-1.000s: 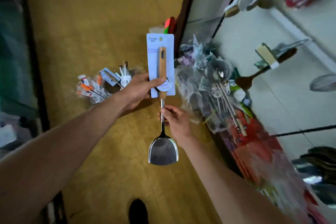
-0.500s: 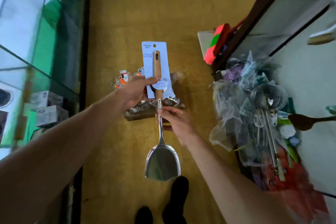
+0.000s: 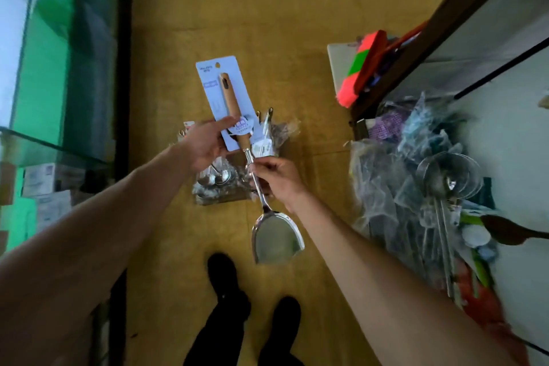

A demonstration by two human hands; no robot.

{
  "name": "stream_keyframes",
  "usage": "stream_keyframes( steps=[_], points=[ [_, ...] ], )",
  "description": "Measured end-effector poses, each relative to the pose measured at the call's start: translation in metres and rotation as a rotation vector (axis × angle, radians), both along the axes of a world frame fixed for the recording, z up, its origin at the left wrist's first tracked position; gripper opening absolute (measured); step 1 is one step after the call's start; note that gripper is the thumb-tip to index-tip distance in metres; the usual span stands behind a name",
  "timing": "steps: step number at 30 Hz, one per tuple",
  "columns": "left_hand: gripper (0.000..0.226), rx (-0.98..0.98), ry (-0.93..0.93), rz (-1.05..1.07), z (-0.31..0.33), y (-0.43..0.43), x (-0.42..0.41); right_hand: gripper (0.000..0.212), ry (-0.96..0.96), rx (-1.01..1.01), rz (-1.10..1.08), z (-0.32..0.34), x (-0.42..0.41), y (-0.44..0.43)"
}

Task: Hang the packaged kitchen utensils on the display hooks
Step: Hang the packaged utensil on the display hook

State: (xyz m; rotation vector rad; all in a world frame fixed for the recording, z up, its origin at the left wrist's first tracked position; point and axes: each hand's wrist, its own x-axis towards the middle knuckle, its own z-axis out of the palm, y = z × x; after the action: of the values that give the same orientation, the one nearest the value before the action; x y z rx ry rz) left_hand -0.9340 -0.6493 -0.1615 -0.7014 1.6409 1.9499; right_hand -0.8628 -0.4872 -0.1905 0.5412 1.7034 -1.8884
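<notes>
– While the spatula (image 3: 277,239) hangs over the yellow floor (image 3: 267,9), who has hold of it?
– Both. Left hand (image 3: 205,145) pinches the lower edge of the blue backing card (image 3: 219,89), thumb on the front, fingers curled behind. Right hand (image 3: 276,178) is closed round the metal shaft just below the wooden handle (blade pointing down toward the shoes (image 3: 225,282)).
– Any change from half a second ago?
– Same grips. The spatula was near upright then; now the card end leans left and the blade right. Bagged utensils (image 3: 219,184) lie on the floor beneath.
</notes>
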Motion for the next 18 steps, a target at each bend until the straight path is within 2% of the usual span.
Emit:
stream_keyframes(
  steps=[5,7,9,11,13,15,18],
  points=[
    [0.022,0.024,-0.080,0.054,-0.048,-0.034,-0.055,0.013,-0.023,0.068,0.038,-0.035,-0.059,-0.028],
    [0.017,0.040,-0.111,0.069,-0.070,-0.039,-0.080,0.007,-0.037,0.130,0.057,-0.057,-0.081,-0.035],
    [0.012,0.050,-0.154,0.092,-0.095,-0.039,-0.101,0.003,-0.033,0.209,0.051,-0.088,-0.099,-0.040],
    [0.018,0.027,-0.187,0.122,-0.128,-0.036,-0.119,0.010,-0.016,0.298,0.043,-0.120,-0.114,-0.042],
    [0.025,-0.007,-0.225,0.177,-0.162,-0.029,-0.135,0.005,-0.024,0.330,0.036,-0.162,-0.126,-0.043],
    [0.020,-0.073,-0.231,0.222,-0.202,-0.020,-0.149,0.019,-0.040,0.400,0.032,-0.197,-0.140,-0.044],
    [0.029,-0.131,-0.242,0.263,-0.263,-0.010,-0.168,0.019,-0.041,0.440,0.021,-0.254,-0.157,-0.050]
  ],
)
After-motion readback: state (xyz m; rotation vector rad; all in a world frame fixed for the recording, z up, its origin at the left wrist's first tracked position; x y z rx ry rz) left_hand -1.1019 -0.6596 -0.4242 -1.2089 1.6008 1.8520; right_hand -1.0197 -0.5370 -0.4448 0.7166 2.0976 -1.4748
